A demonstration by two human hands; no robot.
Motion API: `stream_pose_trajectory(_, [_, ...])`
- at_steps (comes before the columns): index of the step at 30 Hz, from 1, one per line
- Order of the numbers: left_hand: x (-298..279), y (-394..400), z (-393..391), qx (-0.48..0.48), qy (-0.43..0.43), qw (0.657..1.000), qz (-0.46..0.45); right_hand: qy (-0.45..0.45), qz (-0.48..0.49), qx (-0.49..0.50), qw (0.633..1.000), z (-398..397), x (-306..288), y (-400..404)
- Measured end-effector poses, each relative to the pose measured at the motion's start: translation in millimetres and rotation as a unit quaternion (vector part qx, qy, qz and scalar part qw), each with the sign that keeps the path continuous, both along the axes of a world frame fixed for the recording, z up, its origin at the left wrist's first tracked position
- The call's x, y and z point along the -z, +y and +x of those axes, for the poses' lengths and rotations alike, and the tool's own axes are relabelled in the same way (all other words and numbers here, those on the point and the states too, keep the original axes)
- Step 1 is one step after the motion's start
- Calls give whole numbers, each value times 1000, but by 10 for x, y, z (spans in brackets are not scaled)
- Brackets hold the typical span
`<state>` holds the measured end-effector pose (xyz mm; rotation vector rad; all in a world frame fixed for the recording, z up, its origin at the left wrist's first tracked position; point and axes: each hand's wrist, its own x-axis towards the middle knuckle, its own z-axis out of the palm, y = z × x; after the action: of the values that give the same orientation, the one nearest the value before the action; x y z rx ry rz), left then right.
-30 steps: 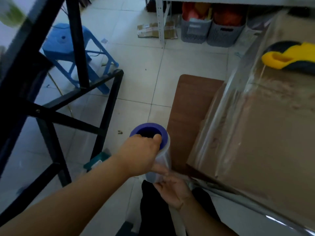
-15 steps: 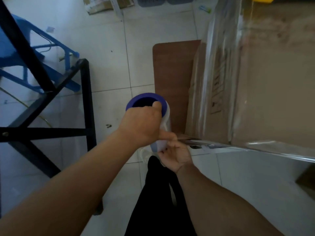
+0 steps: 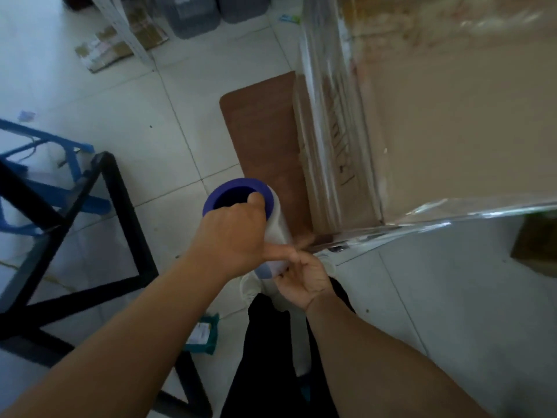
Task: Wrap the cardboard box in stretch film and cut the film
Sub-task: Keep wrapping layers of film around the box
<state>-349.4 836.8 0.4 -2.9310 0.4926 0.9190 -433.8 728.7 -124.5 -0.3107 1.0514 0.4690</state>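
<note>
A large cardboard box (image 3: 452, 122) fills the upper right, its sides covered in shiny stretch film (image 3: 319, 95). The film roll (image 3: 275, 224), with a blue core, stands upright at the box's near-left corner. My left hand (image 3: 232, 236) grips the roll from the top, thumb hooked into the core. My right hand (image 3: 301, 276) holds the roll's lower end from below. A band of film (image 3: 437, 221) stretches from the roll along the box's lower edge to the right.
The box rests on a brown wooden board (image 3: 262, 140) over a tiled floor. A black metal frame (image 3: 99, 230) and a blue stool (image 3: 51, 173) stand to the left. Grey baskets (image 3: 193, 13) and flattened cardboard (image 3: 120, 46) lie at the back. A teal packet (image 3: 202, 336) lies by my legs.
The view has tilted down and swung around the box's corner. Both hands keep their hold on the roll, which now sits close to the box's near-left corner.
</note>
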Motion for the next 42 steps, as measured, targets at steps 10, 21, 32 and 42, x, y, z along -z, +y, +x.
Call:
stream_pose_trajectory(10, [-33, 46, -14, 46, 26, 998, -24, -31, -2, 74, 997, -96, -4, 161])
stream_pose_trajectory(21, [-2, 3, -13, 57, 17, 998, -15, -51, 4, 121, 991, -154, 93, 203])
stream_pose_trajectory(32, [-60, 127, -87, 71, -7, 996, -44, -76, 1, 159, 984, -285, 114, 395])
stream_pose_trajectory(42, [-125, 174, -115, 58, -17, 996, -61, -108, -7, 176, 978, -310, 30, 543])
